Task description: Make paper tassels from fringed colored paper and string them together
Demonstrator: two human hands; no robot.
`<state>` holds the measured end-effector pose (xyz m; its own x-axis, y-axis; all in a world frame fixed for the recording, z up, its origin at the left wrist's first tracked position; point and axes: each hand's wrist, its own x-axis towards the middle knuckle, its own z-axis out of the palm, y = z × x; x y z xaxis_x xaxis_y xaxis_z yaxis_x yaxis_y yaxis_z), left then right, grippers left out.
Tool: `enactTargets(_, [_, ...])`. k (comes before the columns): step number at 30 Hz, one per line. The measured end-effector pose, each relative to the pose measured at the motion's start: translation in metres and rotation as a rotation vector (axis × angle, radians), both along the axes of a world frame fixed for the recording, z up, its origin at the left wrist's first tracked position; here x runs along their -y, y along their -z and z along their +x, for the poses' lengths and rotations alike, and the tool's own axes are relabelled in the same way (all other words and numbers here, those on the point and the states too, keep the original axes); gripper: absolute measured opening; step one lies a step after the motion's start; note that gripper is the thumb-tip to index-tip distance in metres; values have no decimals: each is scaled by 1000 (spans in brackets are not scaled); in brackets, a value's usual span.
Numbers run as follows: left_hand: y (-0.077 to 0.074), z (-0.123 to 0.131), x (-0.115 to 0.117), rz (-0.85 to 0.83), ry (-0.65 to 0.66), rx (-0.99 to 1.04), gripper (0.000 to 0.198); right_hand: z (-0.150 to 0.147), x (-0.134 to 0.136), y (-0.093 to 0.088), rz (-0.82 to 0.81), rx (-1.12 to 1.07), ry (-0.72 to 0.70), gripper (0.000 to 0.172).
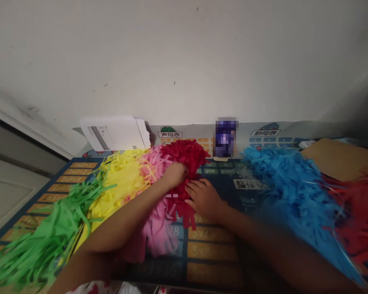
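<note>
Piles of cut paper strips lie side by side on a printed desk mat (214, 249): green (43, 241), yellow (122, 183), pink (159, 228) and dark red (184, 157). My left hand (175, 173) rests on the dark red strips with its fingers curled into them. Beside it, my right hand (204, 198) presses down on the lower end of the same red pile, fingers bent and close together.
A big blue strip pile (282, 192) and a bright red one (362, 216) fill the right side. A brown board (340, 157) lies behind them. White papers (116, 132) lean on the wall, and a small blurred object (225, 136) stands at the mat's far edge.
</note>
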<state>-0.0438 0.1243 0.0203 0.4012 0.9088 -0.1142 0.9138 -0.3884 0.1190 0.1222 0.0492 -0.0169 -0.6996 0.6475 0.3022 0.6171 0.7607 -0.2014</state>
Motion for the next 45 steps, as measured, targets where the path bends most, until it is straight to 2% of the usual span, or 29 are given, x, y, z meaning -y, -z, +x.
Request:
enactTargets(4, [6, -5, -1, -21, -31, 47, 20, 7, -2, -6, -36, -131, 68, 28])
enactTargets(7, [9, -7, 2, -16, -57, 99, 22, 10, -6, -9, -68, -137, 120, 23])
enactTargets(12, [14, -11, 0, -57, -60, 207, 18, 12, -9, -7, -85, -82, 112, 24])
enactTargets(20, [22, -16, -14, -182, -119, 345, 19, 14, -10, -4, -92, -183, 132, 23])
enactTargets(23, [24, -20, -15, -198, -124, 410, 21, 14, -13, -5, -97, -220, 193, 21])
enactTargets(27, [26, -25, -16, -222, -147, 481, 23, 13, -19, -5, -102, -224, 278, 30])
enactTargets(33, [29, -27, -17, -239, -173, 531, 23, 13, -24, -2, -94, -207, 282, 44])
enactTargets(37, [25, -26, -16, -232, -197, 507, 28, 12, -27, -3, -64, -126, 186, 46])
enactTargets(41, [13, -18, -14, -185, -233, 413, 33, 11, -28, -2, -80, -75, 126, 47])
enactTargets(45, [4, -7, -11, -129, -275, 268, 27, 10, -28, 2, -111, -49, 91, 52])
